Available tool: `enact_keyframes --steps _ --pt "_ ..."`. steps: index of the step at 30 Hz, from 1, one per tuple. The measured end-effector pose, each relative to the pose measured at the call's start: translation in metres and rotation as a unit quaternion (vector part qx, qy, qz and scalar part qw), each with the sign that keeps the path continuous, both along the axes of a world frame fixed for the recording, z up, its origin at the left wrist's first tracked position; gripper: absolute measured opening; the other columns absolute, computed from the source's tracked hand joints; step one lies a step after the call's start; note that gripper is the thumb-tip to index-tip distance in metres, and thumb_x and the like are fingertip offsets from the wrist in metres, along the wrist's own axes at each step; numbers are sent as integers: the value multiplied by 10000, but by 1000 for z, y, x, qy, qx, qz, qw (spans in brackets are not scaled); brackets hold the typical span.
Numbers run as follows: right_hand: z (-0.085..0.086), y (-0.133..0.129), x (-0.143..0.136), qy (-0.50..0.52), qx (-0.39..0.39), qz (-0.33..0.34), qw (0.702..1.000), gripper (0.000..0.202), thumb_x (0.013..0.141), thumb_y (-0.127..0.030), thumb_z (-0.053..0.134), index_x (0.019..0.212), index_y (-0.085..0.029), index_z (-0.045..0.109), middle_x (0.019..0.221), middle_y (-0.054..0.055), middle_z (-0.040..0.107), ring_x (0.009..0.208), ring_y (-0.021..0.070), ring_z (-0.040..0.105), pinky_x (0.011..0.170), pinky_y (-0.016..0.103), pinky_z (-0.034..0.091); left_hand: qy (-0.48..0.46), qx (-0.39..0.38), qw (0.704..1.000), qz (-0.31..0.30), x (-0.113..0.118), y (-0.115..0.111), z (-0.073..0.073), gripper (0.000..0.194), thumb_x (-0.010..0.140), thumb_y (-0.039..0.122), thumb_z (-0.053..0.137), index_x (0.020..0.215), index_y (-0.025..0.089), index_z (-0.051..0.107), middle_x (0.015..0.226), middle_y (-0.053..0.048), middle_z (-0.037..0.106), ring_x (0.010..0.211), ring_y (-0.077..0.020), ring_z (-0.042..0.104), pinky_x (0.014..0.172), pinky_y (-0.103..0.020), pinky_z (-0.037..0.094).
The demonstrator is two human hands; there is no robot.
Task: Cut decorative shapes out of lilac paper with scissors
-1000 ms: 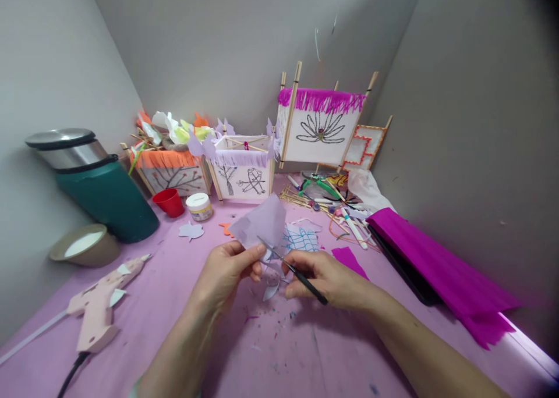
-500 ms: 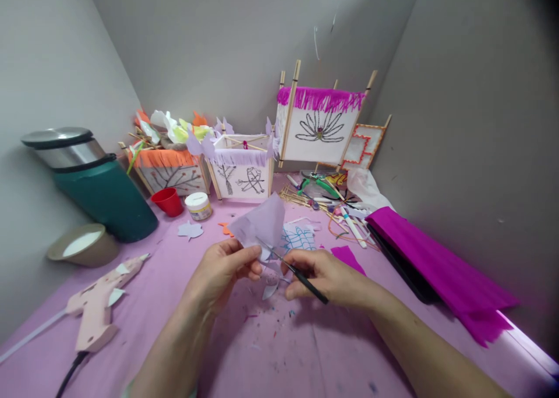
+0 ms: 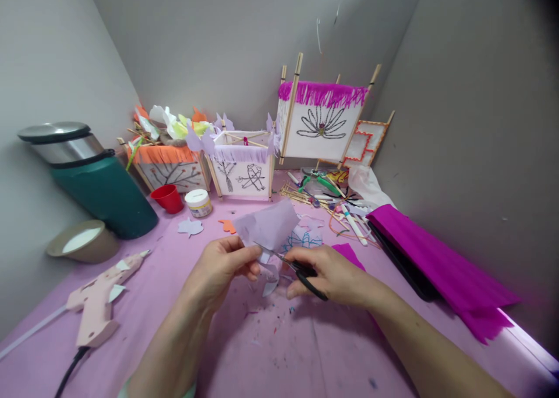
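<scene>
My left hand (image 3: 227, 264) pinches a sheet of thin lilac paper (image 3: 266, 223) between thumb and fingers, above the middle of the table. My right hand (image 3: 325, 276) is closed on black-handled scissors (image 3: 308, 279), with thumb and fingers at the handles. The handles are spread apart, and the blades lie at the paper's lower edge, close to my left fingertips. A narrow curled strip of the paper hangs below the blades. Behind the hands lies a sheet with blue line drawing (image 3: 305, 240), partly hidden by the lilac paper.
A pink glue gun (image 3: 98, 299), a bowl (image 3: 87, 241), a green tumbler (image 3: 105, 188), a red cup (image 3: 168, 199) and a white-lidded jar (image 3: 198, 203) stand left. Stick-framed paper lanterns (image 3: 242, 174) line the back. Magenta crepe paper (image 3: 432, 264) and markers (image 3: 353, 224) lie right.
The scissor handles have spread apart. The lilac paper has swung to the right and lower, showing a different part of the blue-lined sheet. The left hand has barely moved.
</scene>
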State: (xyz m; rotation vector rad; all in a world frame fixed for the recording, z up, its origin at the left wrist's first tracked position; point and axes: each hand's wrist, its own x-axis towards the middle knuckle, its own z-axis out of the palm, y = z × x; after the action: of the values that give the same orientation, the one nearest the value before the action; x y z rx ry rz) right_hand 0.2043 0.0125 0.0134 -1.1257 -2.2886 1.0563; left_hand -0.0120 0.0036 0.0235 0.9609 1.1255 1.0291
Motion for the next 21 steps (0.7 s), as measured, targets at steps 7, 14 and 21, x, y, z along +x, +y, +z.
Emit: enact_keyframes --steps 7,14,21 --pt "-2 1 0 -33 62 -5 997 390 769 -532 703 985 -208 675 717 -8 602 638 142 515 572 229 314 -3 7 1000 6 1 0 -1 119 651 199 751 610 136 659 491 -11 621 434 -87 549 471 -181 448" --pt "-4 0 -1 -46 96 -2 994 368 786 -530 691 979 -218 668 747 -1 624 661 146 536 584 231 306 6 7 1000 7 2 0 0 113 639 201 745 599 136 662 486 -14 619 429 -87 543 466 -181 446" --pt "-9 2 -2 -43 141 1 989 431 760 -598 682 939 -207 647 683 -25 556 620 128 499 566 235 273 9 19 1000 -10 3 1 -1 36 650 149 708 616 144 696 489 -1 607 433 -75 534 451 -164 429"
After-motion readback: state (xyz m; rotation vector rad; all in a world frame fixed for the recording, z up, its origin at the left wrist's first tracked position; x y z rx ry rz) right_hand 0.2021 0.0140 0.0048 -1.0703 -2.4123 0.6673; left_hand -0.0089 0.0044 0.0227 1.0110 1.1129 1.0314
